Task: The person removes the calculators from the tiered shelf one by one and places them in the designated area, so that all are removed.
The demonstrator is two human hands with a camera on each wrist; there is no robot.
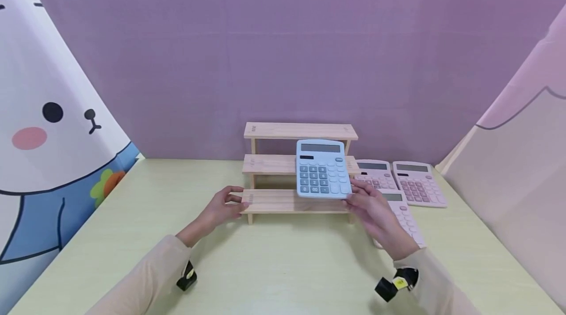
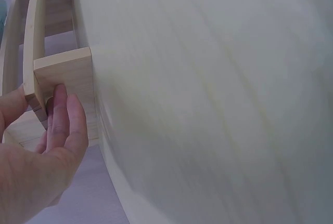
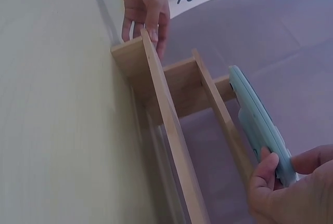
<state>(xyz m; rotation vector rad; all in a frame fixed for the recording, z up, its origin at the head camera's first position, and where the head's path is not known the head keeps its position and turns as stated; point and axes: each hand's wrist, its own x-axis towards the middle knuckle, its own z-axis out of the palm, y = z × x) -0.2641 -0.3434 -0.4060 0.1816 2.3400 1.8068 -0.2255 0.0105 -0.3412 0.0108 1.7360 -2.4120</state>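
Note:
A blue calculator point(image 1: 322, 170) is pinched at its lower right corner between the thumb and fingers of my right hand point(image 1: 376, 214). It is tilted upright in front of the middle and lowest steps of a three-tier wooden stand point(image 1: 274, 202). In the right wrist view the calculator point(image 3: 263, 125) appears edge-on beside the steps; whether it touches them I cannot tell. My left hand point(image 1: 223, 207) grips the left end of the stand's lowest step. The left wrist view shows its thumb on the board's top and the fingers point(image 2: 61, 115) underneath, against the side leg.
Several pink calculators point(image 1: 417, 182) lie on the pale table point(image 1: 283, 266) to the right of the stand, one partly behind my right hand. A purple backdrop point(image 1: 292, 59) rises behind the table. On the left hangs a cartoon-printed cloth point(image 1: 57, 157).

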